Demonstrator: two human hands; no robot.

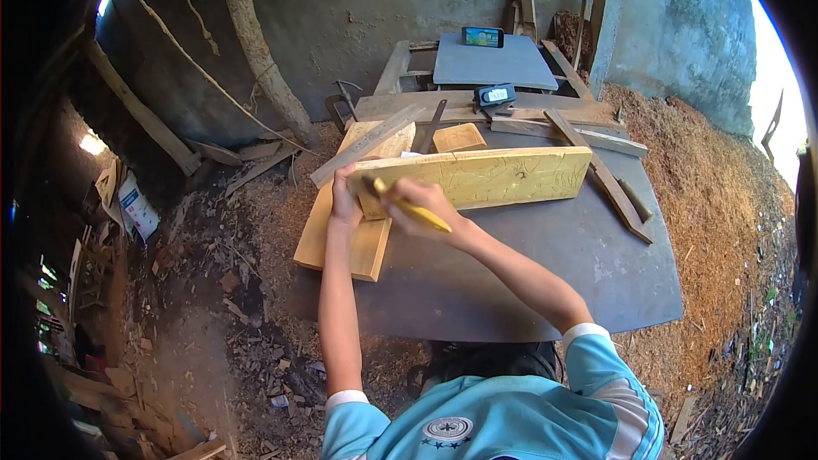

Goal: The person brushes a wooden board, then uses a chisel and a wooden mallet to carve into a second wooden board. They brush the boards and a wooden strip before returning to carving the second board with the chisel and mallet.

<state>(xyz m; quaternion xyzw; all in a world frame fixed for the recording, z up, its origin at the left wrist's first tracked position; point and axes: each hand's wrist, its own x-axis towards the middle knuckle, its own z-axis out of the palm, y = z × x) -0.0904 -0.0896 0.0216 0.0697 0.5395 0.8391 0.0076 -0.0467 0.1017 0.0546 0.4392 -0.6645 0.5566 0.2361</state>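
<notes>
A long yellowish wooden plank (pixel 511 177) stands on its edge, its broad face toward me and marked with scratch-like lines. My left hand (pixel 344 196) is closed around the plank's left end. In front of that same end, my right hand (pixel 422 203) grips a yellow-handled tool (pixel 429 218). Its dark head points at the plank near my left fingers; motion blur hides its exact kind and whether it touches the wood. Under the plank's left end lies a thick wooden board (pixel 341 247), reaching the table's left side.
The grey table (pixel 511 290) carries a small wood block (pixel 459 137), a handsaw-like blade (pixel 434 125), loose strips (pixel 601 175) and a dark device (pixel 494 95). A phone (pixel 483 37) stands on a farther panel (pixel 494 64). Wood shavings (pixel 707 204) cover the ground at right.
</notes>
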